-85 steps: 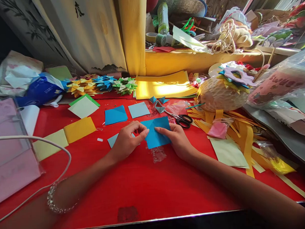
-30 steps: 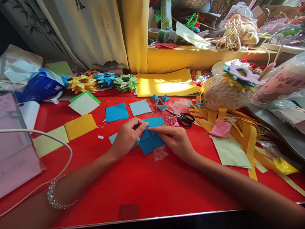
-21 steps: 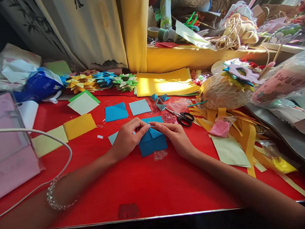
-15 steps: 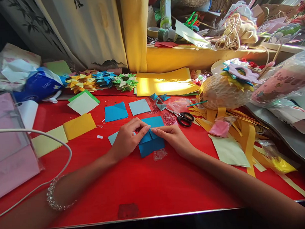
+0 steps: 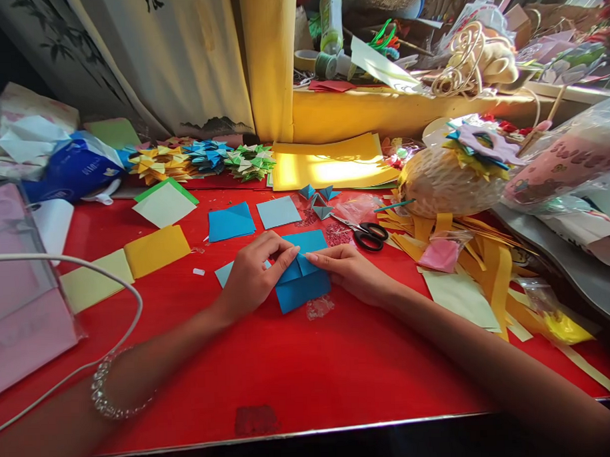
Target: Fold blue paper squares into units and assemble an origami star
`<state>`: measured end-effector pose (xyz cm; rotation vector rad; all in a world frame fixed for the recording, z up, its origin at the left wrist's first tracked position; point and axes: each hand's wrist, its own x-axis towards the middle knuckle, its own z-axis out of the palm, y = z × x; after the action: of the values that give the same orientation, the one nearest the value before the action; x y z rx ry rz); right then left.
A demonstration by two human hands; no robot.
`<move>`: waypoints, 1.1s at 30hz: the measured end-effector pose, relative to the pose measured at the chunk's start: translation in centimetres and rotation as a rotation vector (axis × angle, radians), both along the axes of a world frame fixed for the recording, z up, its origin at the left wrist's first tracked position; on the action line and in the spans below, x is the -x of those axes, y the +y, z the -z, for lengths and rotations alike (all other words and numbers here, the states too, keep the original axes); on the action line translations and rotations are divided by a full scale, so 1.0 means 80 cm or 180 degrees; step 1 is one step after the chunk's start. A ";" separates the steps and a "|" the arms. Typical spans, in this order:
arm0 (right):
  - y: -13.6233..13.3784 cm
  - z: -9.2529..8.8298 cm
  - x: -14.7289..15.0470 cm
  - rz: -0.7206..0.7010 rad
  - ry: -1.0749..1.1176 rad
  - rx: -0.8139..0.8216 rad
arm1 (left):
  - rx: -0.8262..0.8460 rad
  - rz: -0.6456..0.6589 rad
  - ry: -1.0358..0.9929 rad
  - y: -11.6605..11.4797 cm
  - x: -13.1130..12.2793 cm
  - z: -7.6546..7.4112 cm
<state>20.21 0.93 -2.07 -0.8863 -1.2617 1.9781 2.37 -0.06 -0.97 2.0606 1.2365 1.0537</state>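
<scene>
Between my hands is a sheet of blue paper point(image 5: 303, 290) with creases and a raised fold, above the red table point(image 5: 310, 368). My left hand point(image 5: 254, 273) is closed, thumb and fingers pinching the fold from the left. From the right, my right hand point(image 5: 349, 270) pinches the same fold, its thumb and forefinger close to the left thumb. The pinched part is partly hidden by the fingertips. Beyond them, more blue paper point(image 5: 310, 240) shows. A light blue paper point(image 5: 224, 274) is partly covered by my left hand.
Black-handled scissors point(image 5: 369, 235) lie right of the papers, near folded blue pieces point(image 5: 320, 198). Blue squares point(image 5: 231, 222) are farther back. Yellow strips point(image 5: 499, 282) and small bags crowd the right. A white cable point(image 5: 106, 274) crosses the left side. Folded paper rings point(image 5: 207, 155) line the back.
My right fingers have shifted slightly right along the fold, and the left hand stays nearly in place. Both hands still pinch the blue paper. The view has shifted very slightly.
</scene>
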 end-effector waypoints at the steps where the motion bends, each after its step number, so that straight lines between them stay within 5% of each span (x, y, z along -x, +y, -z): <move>1: 0.000 0.001 0.000 -0.0013 -0.0026 -0.0021 | -0.0017 -0.0009 0.0001 0.000 0.000 0.000; 25: 0.004 -0.002 -0.002 -0.0180 -0.0050 -0.0141 | 0.0006 0.0055 0.0097 0.002 0.000 0.000; 33: 0.006 0.001 -0.004 -0.0184 -0.0576 -0.0725 | 0.0204 0.0134 0.0092 0.007 0.002 0.007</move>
<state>20.52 1.37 -2.12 -0.9393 -1.5958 1.7837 2.24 0.53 -1.50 2.0508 1.2200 0.9561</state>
